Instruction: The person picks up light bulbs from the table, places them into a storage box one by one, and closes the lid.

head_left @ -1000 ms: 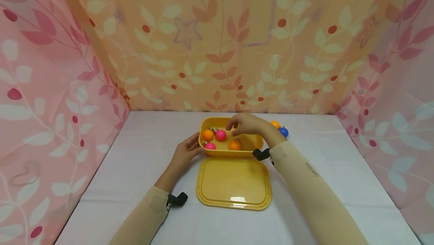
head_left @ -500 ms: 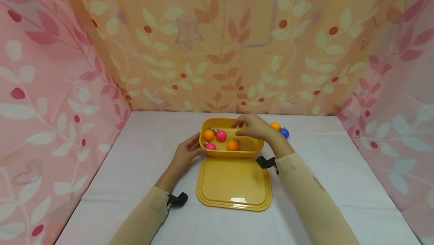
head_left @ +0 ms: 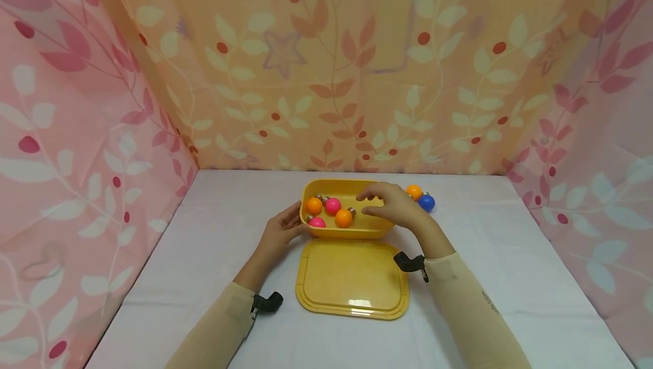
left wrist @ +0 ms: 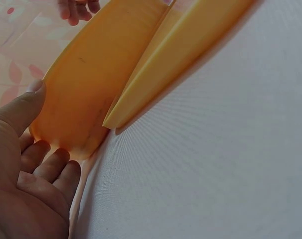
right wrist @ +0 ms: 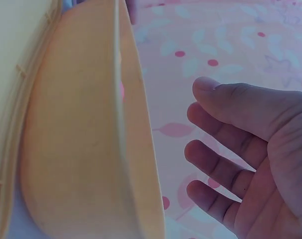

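Observation:
A yellow plastic box (head_left: 347, 233) holds small round light bulbs with silvery metal bases. Inside are two orange bulbs, one (head_left: 313, 206) at the left and one (head_left: 344, 218) near the middle, and two pink bulbs, one (head_left: 333, 206) at the centre left and one (head_left: 317, 222) by the front left corner. My left hand (head_left: 278, 229) cups the box's left end, thumb by the front wall. Over the right part of the box my right hand (head_left: 393, 203) hovers with fingers spread loosely, nothing between them. In the right wrist view its fingertips (right wrist: 193, 149) stand apart from the box wall.
A yellow lid (head_left: 352, 278) lies flat on the white cloth right in front of the box. Behind my right hand, to the right of the box, are an orange bulb (head_left: 414, 191) and a blue bulb (head_left: 426, 203). Patterned curtains (head_left: 326, 74) enclose the table.
My right hand has drawn back to the right, away from the bulbs in the box. The front orange bulb has rolled slightly left. My left hand stays at the box.

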`<action>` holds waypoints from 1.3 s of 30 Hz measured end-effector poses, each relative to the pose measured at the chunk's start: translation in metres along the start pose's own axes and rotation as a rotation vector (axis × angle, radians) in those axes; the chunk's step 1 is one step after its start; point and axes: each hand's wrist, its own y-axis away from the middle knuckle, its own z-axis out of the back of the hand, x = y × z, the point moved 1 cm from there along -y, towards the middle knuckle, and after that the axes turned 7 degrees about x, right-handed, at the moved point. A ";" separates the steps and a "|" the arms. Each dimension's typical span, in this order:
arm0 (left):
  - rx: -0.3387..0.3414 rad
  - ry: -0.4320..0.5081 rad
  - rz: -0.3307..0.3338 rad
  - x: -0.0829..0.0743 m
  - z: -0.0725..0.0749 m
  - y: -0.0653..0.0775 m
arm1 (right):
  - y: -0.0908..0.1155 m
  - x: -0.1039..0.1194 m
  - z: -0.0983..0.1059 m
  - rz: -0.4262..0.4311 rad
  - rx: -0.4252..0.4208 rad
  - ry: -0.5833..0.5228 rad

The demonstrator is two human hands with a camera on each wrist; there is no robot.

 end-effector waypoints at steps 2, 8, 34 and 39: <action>0.002 0.001 -0.007 0.001 -0.001 0.000 | 0.006 -0.001 -0.002 -0.011 -0.015 -0.003; -0.005 -0.003 -0.005 0.002 -0.001 0.001 | 0.017 -0.002 -0.008 0.036 -0.041 0.002; -0.007 0.026 -0.007 0.004 0.001 0.000 | 0.042 -0.002 0.008 0.080 -0.152 0.006; -0.003 0.011 0.001 0.005 0.001 -0.001 | 0.050 -0.011 0.016 0.069 -0.207 0.024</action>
